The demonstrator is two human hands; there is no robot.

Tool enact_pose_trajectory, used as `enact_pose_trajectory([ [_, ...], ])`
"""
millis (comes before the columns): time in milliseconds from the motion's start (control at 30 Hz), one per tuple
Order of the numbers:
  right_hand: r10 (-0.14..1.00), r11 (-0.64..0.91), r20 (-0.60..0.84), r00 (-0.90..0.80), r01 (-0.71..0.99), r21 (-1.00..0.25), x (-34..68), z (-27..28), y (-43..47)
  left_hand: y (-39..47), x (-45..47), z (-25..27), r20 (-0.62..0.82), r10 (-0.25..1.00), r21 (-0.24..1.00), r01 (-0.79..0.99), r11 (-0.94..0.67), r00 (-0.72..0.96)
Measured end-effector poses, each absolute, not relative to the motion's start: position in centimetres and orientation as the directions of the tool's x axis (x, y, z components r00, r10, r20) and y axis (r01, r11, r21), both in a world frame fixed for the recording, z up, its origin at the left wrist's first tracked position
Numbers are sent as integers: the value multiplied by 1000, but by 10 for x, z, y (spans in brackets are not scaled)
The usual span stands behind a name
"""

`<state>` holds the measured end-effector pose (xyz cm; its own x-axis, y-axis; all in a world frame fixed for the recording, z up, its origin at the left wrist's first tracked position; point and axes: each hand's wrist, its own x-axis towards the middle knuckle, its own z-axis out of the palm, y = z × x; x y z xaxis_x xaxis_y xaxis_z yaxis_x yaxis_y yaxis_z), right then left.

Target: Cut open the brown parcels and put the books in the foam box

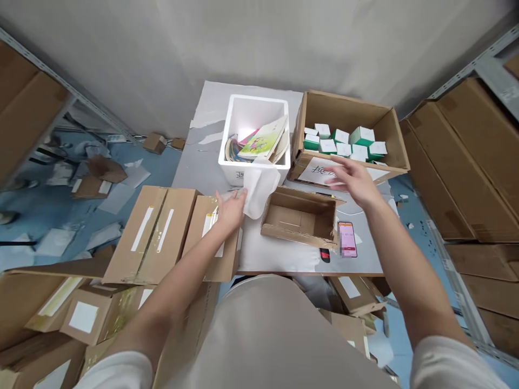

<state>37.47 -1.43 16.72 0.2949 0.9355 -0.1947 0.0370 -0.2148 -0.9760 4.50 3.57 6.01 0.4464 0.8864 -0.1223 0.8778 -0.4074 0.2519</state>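
Note:
My left hand point(233, 209) pinches the edge of a thin white foam sheet point(261, 186), whose exact kind I cannot confirm. The sheet hangs against the front of a white foam box point(234, 116) that holds several booklets point(265, 140). My right hand point(351, 178) is in the air with fingers apart and nothing in it, in front of a large cardboard box point(348, 100). Inside that box stand several small white-and-green boxes point(363, 136). Between my hands an open, shallow cardboard box point(298, 219) lies on the table with nothing in it.
A phone point(347, 239) with a lit screen and a red-and-black object point(325, 255) lie near the table's point(279, 259) front edge. Taped cartons point(152, 235) stand at the left. Shelves with large cartons point(458, 156) flank the right; paper scraps litter the blue floor point(125, 210).

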Motion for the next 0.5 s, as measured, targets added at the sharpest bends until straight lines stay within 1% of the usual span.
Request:
enact_pose_trajectory([
  [33,922,-222,-191,337,56,-973,390,165,-45,39,49,60,-129,893,264,883,-388,431],
  [67,884,-222,-154,442,106,-969,403,158,-78,39,52,61,-122,903,301,882,-362,412],
  [100,825,-237,-129,550,130,-963,414,148,-110,35,53,62,-99,913,367,867,-337,396],
  [133,757,-258,-119,642,127,-958,422,133,-140,29,54,62,-64,921,461,830,-314,384],
  [200,633,-304,-139,761,79,-950,428,95,-191,5,55,59,18,944,698,672,-248,330],
  [233,607,-332,-188,772,32,-943,425,73,-210,-11,56,54,39,957,808,554,-199,287],
  [267,603,-352,-242,760,-19,-936,420,52,-224,-27,57,48,35,975,891,435,-129,218],
  [300,623,-368,-291,726,-56,-928,414,32,-234,-44,59,39,-3,987,939,340,-53,163],
  [333,660,-387,-338,671,-81,-919,406,14,-239,-59,61,29,-55,991,960,280,18,125],
  [367,688,-398,-364,627,-93,-913,397,-1,-240,-72,64,18,-106,989,962,264,75,106],
  [433,747,-429,-403,529,-79,-900,383,-25,-234,-86,70,-2,-246,959,937,288,199,138],
  [500,793,-456,-408,453,-3,-890,373,-41,-221,-87,76,-16,-386,901,893,327,311,199],
])
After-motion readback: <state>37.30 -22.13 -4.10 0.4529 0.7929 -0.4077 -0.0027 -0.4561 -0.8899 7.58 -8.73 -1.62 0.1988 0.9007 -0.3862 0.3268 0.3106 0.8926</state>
